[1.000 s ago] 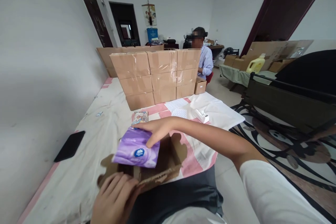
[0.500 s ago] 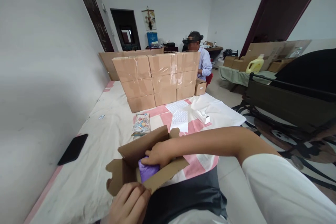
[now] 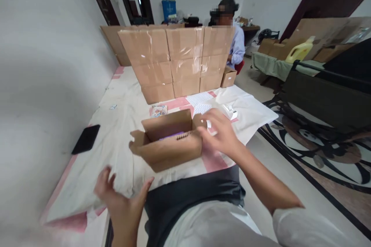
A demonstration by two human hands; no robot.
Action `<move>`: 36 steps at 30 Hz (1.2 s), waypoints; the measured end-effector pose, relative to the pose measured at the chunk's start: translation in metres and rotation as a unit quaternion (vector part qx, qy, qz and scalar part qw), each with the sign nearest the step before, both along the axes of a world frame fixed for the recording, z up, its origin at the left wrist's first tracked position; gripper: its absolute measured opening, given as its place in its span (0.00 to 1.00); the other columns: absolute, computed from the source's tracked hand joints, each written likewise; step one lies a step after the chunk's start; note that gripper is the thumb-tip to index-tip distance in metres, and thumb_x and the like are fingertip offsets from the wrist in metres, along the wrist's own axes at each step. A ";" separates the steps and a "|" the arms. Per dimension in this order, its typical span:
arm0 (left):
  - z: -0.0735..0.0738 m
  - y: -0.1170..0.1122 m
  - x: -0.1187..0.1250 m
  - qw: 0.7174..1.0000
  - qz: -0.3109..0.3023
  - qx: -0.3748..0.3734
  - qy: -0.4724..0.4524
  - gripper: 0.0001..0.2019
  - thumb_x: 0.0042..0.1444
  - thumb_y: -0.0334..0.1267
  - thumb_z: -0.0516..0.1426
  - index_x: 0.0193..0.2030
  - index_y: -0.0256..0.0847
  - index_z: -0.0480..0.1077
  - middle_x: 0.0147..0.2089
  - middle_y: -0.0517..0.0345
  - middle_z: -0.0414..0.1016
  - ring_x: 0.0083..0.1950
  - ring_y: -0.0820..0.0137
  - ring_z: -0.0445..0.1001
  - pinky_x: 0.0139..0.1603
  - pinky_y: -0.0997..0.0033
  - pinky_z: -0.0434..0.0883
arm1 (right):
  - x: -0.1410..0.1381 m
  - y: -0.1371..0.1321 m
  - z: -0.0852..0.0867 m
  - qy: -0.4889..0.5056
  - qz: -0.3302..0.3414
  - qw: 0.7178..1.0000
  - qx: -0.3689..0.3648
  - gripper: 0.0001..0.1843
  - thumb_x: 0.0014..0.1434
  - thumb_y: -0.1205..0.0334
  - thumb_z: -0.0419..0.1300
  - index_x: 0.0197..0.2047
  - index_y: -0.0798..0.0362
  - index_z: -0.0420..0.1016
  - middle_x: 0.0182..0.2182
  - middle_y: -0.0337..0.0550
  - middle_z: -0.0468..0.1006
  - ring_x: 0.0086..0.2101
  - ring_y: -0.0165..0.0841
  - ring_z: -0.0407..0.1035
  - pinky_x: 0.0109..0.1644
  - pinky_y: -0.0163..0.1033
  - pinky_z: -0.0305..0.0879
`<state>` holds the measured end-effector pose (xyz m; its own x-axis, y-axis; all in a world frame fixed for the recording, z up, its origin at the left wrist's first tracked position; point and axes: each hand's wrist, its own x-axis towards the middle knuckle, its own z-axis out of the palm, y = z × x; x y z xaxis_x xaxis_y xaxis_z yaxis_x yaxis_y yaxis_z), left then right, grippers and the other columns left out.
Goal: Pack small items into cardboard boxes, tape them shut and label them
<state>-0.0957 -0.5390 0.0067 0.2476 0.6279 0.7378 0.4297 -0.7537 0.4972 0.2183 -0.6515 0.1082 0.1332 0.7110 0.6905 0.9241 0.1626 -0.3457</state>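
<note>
An open brown cardboard box [image 3: 171, 150] stands on the cloth-covered table [image 3: 116, 150] in front of me, its flaps up. A purple packet [image 3: 171, 136] lies inside it, only a sliver showing over the rim. My right hand [image 3: 218, 133] hovers at the box's right flap, fingers spread and holding nothing. My left hand [image 3: 121, 200] is low at the table's near edge, left of the box, open with fingers apart and not touching it.
A wall of taped cardboard boxes [image 3: 176, 61] stands at the table's far end. A colourful packet [image 3: 159, 110], sticker sheets [image 3: 199, 102] and a tape dispenser [image 3: 230, 111] lie behind the box, a black phone [image 3: 86, 139] at the left. Another person [image 3: 234, 42] sits behind the boxes.
My right hand pushed the purple packet down into the box, then let go and came out. My left hand let go of the near flap and dropped back. The view tilted down.
</note>
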 end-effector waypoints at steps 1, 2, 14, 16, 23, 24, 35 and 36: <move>0.000 0.003 0.002 0.997 -0.045 -0.065 -0.010 0.55 0.58 0.48 0.71 0.81 0.52 0.39 0.79 0.35 0.53 0.78 0.44 0.60 0.71 0.35 0.69 | 0.006 -0.013 -0.012 0.096 -0.017 0.994 0.052 0.20 0.75 0.45 0.52 0.54 0.49 0.77 0.45 0.51 0.80 0.48 0.44 0.75 0.53 0.51 0.73; 0.000 0.005 0.006 0.989 -0.091 -0.117 -0.007 0.53 0.60 0.50 0.69 0.81 0.52 0.40 0.78 0.38 0.56 0.77 0.47 0.63 0.72 0.38 0.69 | 0.011 -0.024 -0.026 0.167 0.007 0.983 0.071 0.24 0.75 0.41 0.50 0.58 0.48 0.76 0.49 0.52 0.80 0.51 0.45 0.76 0.53 0.51 0.74; -0.015 0.050 0.071 0.925 -0.212 -0.303 -0.088 0.45 0.69 0.54 0.56 0.82 0.53 0.33 0.85 0.43 0.42 0.84 0.58 0.51 0.80 0.51 0.60 | 0.002 -0.001 -0.084 0.173 -0.067 0.981 0.051 0.27 0.68 0.56 0.63 0.69 0.44 0.70 0.54 0.52 0.78 0.44 0.40 0.77 0.49 0.51 0.79; -0.012 0.069 0.075 0.903 -0.262 -0.333 -0.069 0.49 0.66 0.50 0.57 0.82 0.58 0.25 0.87 0.47 0.34 0.84 0.58 0.50 0.79 0.52 0.61 | 0.014 0.014 -0.078 0.156 -0.083 0.983 0.043 0.41 0.62 0.54 0.66 0.76 0.45 0.60 0.62 0.57 0.72 0.55 0.47 0.73 0.56 0.58 0.77; 0.018 0.099 0.078 0.910 -0.291 -0.292 0.047 0.50 0.52 0.37 0.55 0.83 0.49 0.42 0.78 0.48 0.62 0.76 0.55 0.63 0.73 0.50 0.66 | 0.048 0.048 -0.082 0.192 0.084 0.976 0.058 0.18 0.70 0.47 0.56 0.52 0.48 0.79 0.44 0.49 0.84 0.52 0.44 0.78 0.62 0.58 0.72; 0.024 0.094 0.078 0.924 -0.275 -0.252 0.088 0.43 0.54 0.37 0.54 0.80 0.48 0.54 0.72 0.49 0.70 0.73 0.54 0.64 0.74 0.47 0.63 | 0.050 0.048 -0.084 0.177 0.102 0.977 0.064 0.18 0.72 0.46 0.54 0.44 0.48 0.81 0.41 0.48 0.85 0.52 0.44 0.79 0.61 0.58 0.72; 0.055 0.047 0.141 0.910 -0.159 0.077 0.375 0.22 0.71 0.50 0.58 0.66 0.42 0.75 0.68 0.42 0.76 0.67 0.47 0.73 0.65 0.49 0.66 | 0.097 0.040 -0.075 0.152 0.072 0.985 0.024 0.18 0.72 0.48 0.55 0.44 0.48 0.83 0.52 0.52 0.85 0.57 0.45 0.77 0.64 0.57 0.72; 0.055 0.046 0.143 0.915 -0.147 0.090 0.365 0.21 0.70 0.47 0.59 0.66 0.42 0.74 0.68 0.44 0.77 0.68 0.47 0.73 0.65 0.49 0.66 | 0.116 0.030 -0.074 0.169 0.002 0.985 0.042 0.15 0.70 0.50 0.57 0.45 0.48 0.83 0.52 0.52 0.84 0.55 0.45 0.77 0.62 0.56 0.73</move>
